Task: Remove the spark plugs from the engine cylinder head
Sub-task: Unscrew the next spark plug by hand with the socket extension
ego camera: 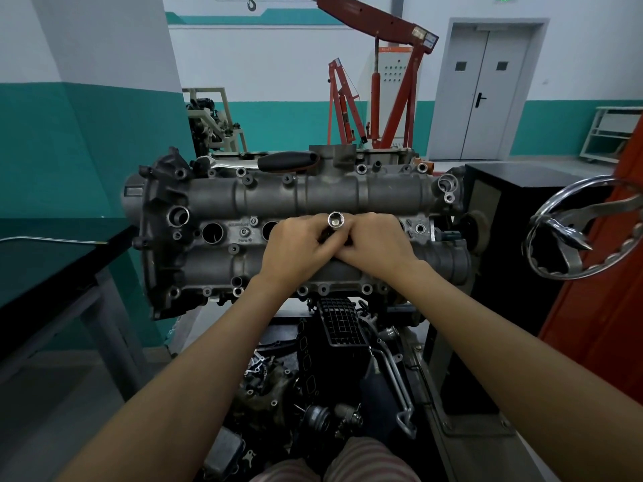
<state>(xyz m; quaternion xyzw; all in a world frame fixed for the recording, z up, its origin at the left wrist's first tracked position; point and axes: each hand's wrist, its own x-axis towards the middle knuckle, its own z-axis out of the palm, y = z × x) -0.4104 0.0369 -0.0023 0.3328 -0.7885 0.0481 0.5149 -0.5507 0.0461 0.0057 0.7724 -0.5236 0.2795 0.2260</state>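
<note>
open: plug wells [212,233] left | blocked: ratchet [264,162] on far edge of cylinder head [313,194]

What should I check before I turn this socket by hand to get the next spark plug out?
1. Shiny metal socket upright in the plug well: ok.
2. Left hand grip on the socket: ok.
3. Right hand grip on it: ok.
4. Socket seated on the plug: cannot tell, hidden.
5. Black-handled ratchet within reach, on the grey aluminium cylinder head: ok.
6. Plug already loosened: cannot tell.

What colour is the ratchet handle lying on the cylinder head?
Black ratchet handle with an orange-red edge; head view.
</note>
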